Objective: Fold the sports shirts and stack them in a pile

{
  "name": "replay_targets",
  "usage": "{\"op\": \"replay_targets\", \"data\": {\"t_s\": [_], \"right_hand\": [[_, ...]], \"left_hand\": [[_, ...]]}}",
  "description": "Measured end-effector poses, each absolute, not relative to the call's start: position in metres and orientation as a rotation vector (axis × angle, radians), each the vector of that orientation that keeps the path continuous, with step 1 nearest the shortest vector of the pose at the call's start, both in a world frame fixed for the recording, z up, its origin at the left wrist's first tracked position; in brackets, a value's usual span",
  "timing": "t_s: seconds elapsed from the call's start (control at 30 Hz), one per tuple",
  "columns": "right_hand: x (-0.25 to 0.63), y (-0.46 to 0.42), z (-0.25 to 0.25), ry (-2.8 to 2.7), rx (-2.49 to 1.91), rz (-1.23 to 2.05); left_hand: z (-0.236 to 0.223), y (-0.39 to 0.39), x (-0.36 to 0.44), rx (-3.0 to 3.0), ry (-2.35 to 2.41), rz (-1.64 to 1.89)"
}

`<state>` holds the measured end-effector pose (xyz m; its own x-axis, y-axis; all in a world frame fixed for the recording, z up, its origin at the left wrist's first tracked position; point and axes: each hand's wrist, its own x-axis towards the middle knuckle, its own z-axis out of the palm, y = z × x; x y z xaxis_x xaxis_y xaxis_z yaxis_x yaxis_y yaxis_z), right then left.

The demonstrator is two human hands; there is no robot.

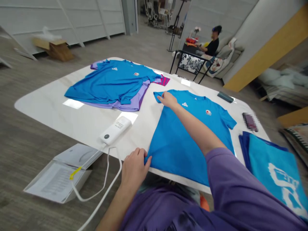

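A blue T-shirt [183,138] lies flat on the white table in front of me, its collar away from me and a white logo and round badge on the chest. With my right hand [168,98] I pinch the edge of its left-side sleeve. My left hand [135,165] grips the lower left corner of the hem, near the table's front edge. Left of it, another blue T-shirt [108,80] is spread over a purple shirt [143,96], with a pink striped piece of cloth [165,80] showing at the far side.
On the white table [48,93] lies a white device [115,130] whose cables hang over the front edge past an open white box [62,173]. Folded blue cloth [276,170], a dark case [225,97] and a chair [191,62] are to the right. A person [211,45] sits beyond.
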<state>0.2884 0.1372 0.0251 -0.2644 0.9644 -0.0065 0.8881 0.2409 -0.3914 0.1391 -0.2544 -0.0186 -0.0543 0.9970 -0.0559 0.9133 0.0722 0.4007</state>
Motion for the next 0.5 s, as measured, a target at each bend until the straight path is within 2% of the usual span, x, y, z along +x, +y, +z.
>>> {"op": "replay_targets", "data": {"t_s": [0.13,0.33,0.5], "right_hand": [[0.251,0.185,0.015,-2.221,-1.898,0.387],[0.231,0.217,-0.009,-2.300,-1.874,0.473],[0.243,0.234,0.002,-2.204,-1.805,0.487]], "left_hand": [[-0.021,-0.248,0.136,1.818,1.908,0.416],[-0.032,-0.237,0.131,1.658,1.839,0.509],[-0.034,-0.232,0.134,1.609,1.644,0.802]]}}
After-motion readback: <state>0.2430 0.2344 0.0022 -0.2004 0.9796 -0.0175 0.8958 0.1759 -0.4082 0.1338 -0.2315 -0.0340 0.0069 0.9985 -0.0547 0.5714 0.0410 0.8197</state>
